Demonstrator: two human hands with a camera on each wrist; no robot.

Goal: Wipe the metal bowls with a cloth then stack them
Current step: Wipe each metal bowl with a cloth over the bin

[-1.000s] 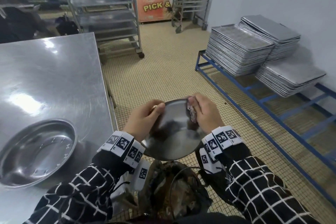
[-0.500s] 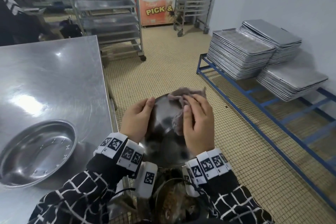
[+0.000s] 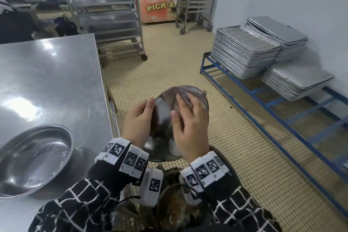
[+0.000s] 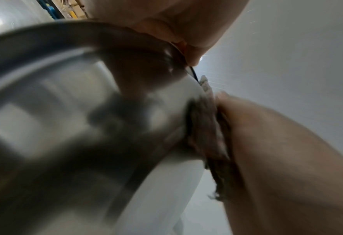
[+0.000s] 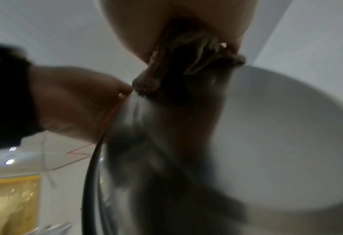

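Left hand (image 3: 138, 118): fingers curled on the rim of the held bowl (image 3: 162, 118).
Right hand (image 3: 190, 126): fingers straight, pressing the cloth (image 3: 174, 94) into it.
Second bowl (image 3: 32, 160): on the surface (image 3: 47, 81) (left side).

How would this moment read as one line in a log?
step: wiping | left hand: grips bowl rim | right hand: presses cloth on bowl | second bowl: on table
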